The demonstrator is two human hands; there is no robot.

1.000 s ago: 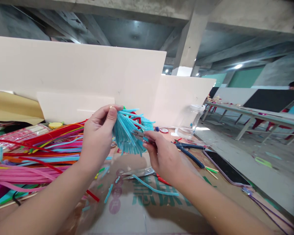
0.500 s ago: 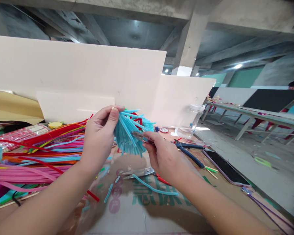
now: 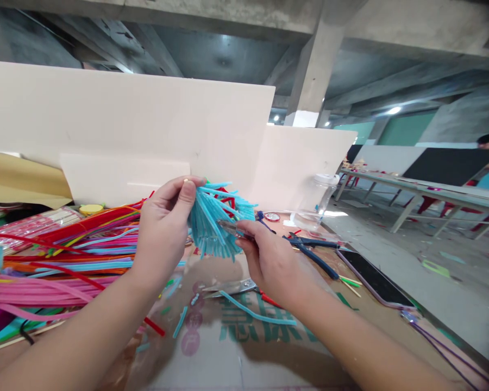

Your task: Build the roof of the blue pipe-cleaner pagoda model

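Observation:
Between the thumb and fingers of my left hand (image 3: 169, 212) is the top of a bunch of light-blue pipe cleaners (image 3: 212, 222), fanned out to the right and down. A pale stick end pokes out by the thumb, and some red and green shows at the bunch's far side. My right hand (image 3: 275, 260) is closed on a pair of pliers (image 3: 231, 227), whose grey metal jaws touch the strands at the bunch's right side. Its handles are mostly hidden in my palm. Below lie scissors (image 3: 232, 288) with red handles, next to a loose blue pipe cleaner (image 3: 256, 314).
Many coloured pipe cleaners (image 3: 57, 288) are heaped at the left. At the right are dark-blue-handled pliers (image 3: 318, 260), a phone (image 3: 375, 277) and a clear bottle (image 3: 315, 201). White boards (image 3: 146, 114) stand behind. Another person is far right.
Hardly anything differs. The view has shifted very slightly; both hands keep their hold, and the plier jaws remain against the blue strands.

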